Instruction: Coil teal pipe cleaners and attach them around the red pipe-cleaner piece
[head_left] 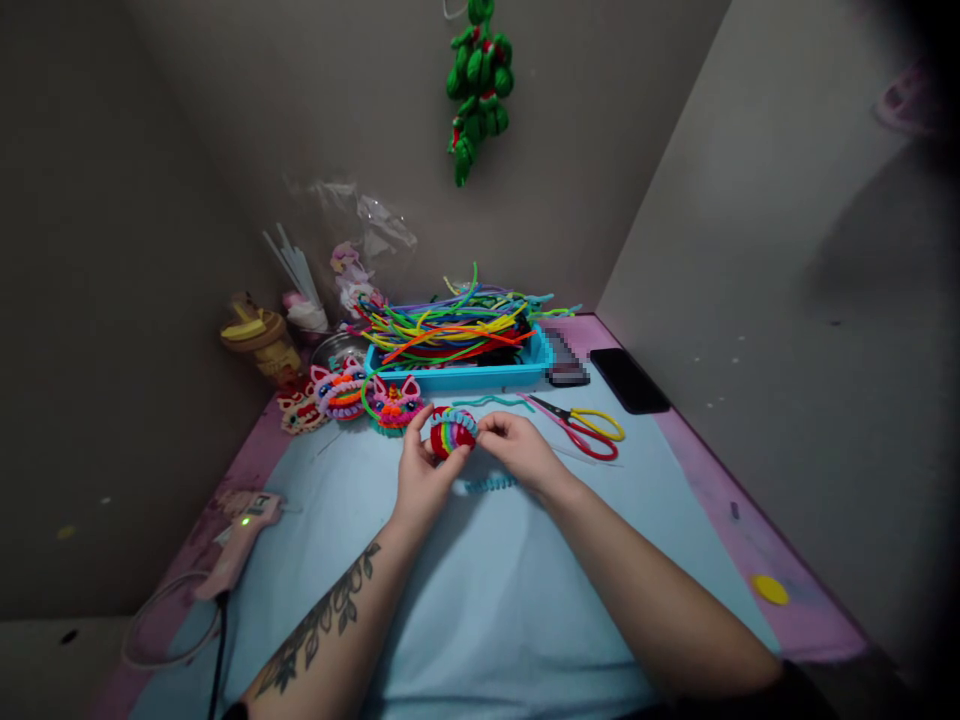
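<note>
My left hand [426, 458] is closed around a round pipe-cleaner craft piece [452, 436]. Its body is red with rainbow stripes down the middle. A light-blue wavy pipe cleaner [456, 417] lies along its upper edge. At the right end of that strip, my right hand [516, 448] pinches with thumb and forefinger; the fingers partly hide the spot. Another wavy light-blue strip [491, 485] lies on the cloth beneath my right hand. Just beyond my left hand stands a pink pipe-cleaner animal head [396, 404], with a purple and orange one [341, 388] to its left.
A blue tray [465, 378] heaped with colourful pipe cleaners stands at the back. Scissors [589, 425] and a phone [628, 380] lie to the right. On the left rests a corded glue gun [244, 535], its light green. A cup [259, 340] stands back left.
</note>
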